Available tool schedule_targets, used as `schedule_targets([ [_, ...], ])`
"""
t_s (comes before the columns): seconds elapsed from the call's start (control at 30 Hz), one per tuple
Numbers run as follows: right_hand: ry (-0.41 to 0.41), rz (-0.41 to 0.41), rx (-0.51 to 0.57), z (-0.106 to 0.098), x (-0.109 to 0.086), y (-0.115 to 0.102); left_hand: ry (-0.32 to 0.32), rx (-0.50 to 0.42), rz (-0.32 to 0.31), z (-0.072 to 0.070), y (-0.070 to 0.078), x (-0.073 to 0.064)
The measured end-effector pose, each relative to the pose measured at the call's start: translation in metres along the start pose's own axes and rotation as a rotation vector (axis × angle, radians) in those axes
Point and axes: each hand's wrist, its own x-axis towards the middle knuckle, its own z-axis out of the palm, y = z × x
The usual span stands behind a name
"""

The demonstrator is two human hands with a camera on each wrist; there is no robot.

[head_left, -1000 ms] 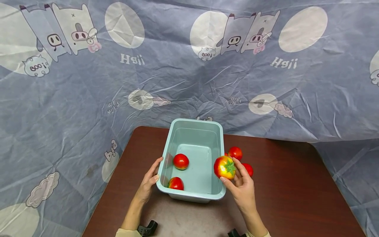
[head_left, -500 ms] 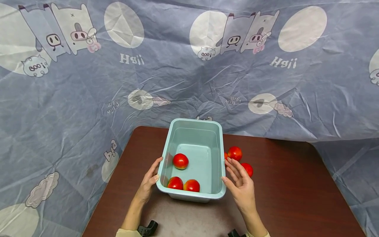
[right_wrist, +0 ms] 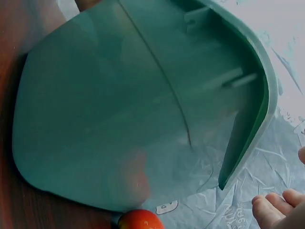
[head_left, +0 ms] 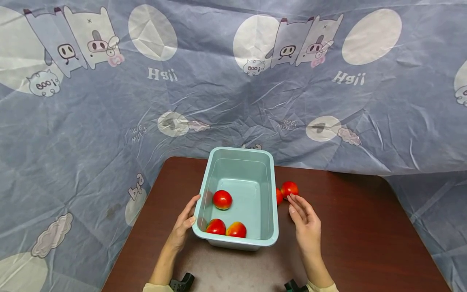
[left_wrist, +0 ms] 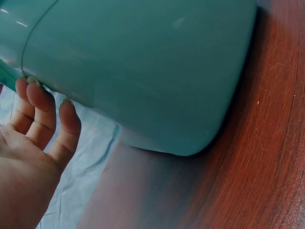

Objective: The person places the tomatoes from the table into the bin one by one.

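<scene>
A pale green plastic bin (head_left: 238, 241) stands on the table, three red-and-yellow tomatoes inside: one tomato (head_left: 222, 199) near the left wall, another tomato (head_left: 216, 226) and a third tomato (head_left: 236, 230) at the near end. My left hand (head_left: 181, 229) holds the bin's left rim, thumb on the rim and fingertips against the outer wall, as the left wrist view shows (left_wrist: 43, 119). Right of the bin, my right hand (head_left: 307, 229) hovers with loosely bent fingers, near a tomato (head_left: 290, 190). Another tomato (head_left: 279, 196) is partly hidden by the bin. Whatever lies behind the hand is hidden.
The dark red-brown wooden table (head_left: 365, 227) extends to the right of the bin. A grey-blue patterned cloth (head_left: 233, 89) hangs behind the table and at its left side.
My right hand has let go of a tomato, which now lies at the bin's near end. It has then moved right, covering a tomato seen there earlier. The left hand stays put.
</scene>
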Motion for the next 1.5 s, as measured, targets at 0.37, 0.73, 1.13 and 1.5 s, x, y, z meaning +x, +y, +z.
schedule_targets([
  [0.37,0.134,0.128,-0.125,-0.011,0.012,0.013,0.0,0.008,-0.002,0.0,0.001,0.0],
  [0.73,0.184,0.191,-0.339,-0.022,0.019,0.029,0.003,-0.013,-0.008,0.001,-0.001,0.0],
  [1.13,0.2,0.155,-0.404,-0.032,0.022,0.046,-0.001,0.0,-0.007,-0.001,-0.001,-0.001],
  [1.5,0.315,0.088,-0.437,-0.044,0.026,0.075,0.008,0.014,-0.017,-0.001,-0.001,0.0],
])
